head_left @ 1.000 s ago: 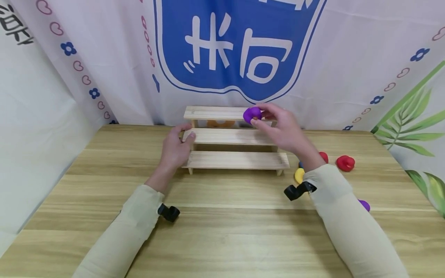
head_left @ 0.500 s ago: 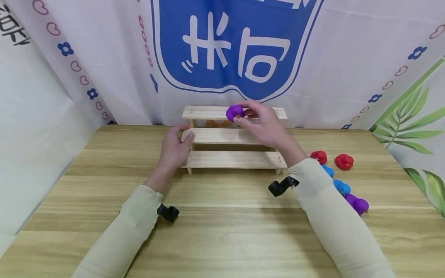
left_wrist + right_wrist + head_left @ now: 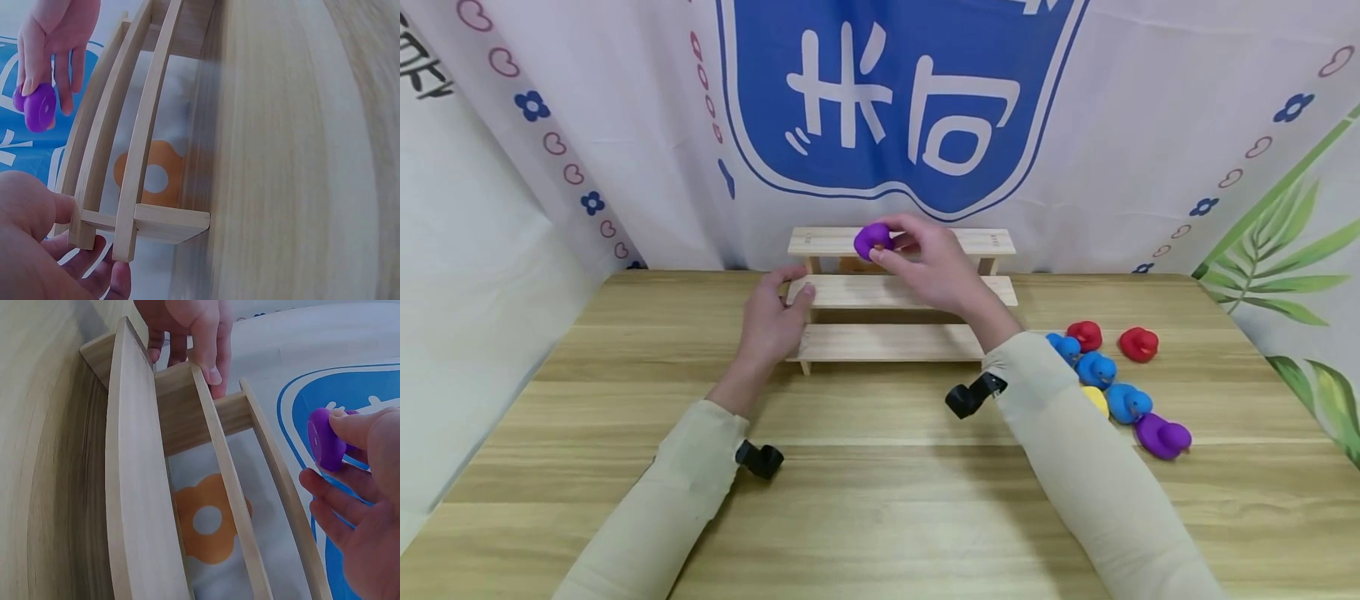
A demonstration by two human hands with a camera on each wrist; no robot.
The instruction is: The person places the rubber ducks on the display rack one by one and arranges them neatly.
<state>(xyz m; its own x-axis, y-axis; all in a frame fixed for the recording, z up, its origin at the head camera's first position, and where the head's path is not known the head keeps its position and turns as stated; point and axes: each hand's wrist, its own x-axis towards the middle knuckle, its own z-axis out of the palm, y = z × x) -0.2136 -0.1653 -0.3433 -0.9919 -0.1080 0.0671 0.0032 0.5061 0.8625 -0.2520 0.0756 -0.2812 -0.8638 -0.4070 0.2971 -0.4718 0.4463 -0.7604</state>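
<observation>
A three-tier wooden display stand (image 3: 895, 292) stands against the back curtain. My left hand (image 3: 772, 321) grips its left end, thumb on the middle tier and fingers curled round the edge, as the left wrist view shows. With thumb and fingers, my right hand (image 3: 934, 262) pinches a purple rubber duck (image 3: 872, 242), which overlaps the top tier in the head view. The right wrist view shows the duck's flat underside (image 3: 322, 439) and the other fingers spread loosely.
Right of the stand lie two red ducks (image 3: 1138, 344), several blue ducks (image 3: 1096, 369), a partly hidden yellow one (image 3: 1096, 400) and another purple duck (image 3: 1162, 437). A printed curtain (image 3: 880, 175) hangs right behind the stand. The wooden table (image 3: 865, 500) extends in front.
My right hand has carried the purple duck leftward along the top tier, from its right part to left of the middle. The ducks under the right forearm have come into view. My left hand keeps its grip.
</observation>
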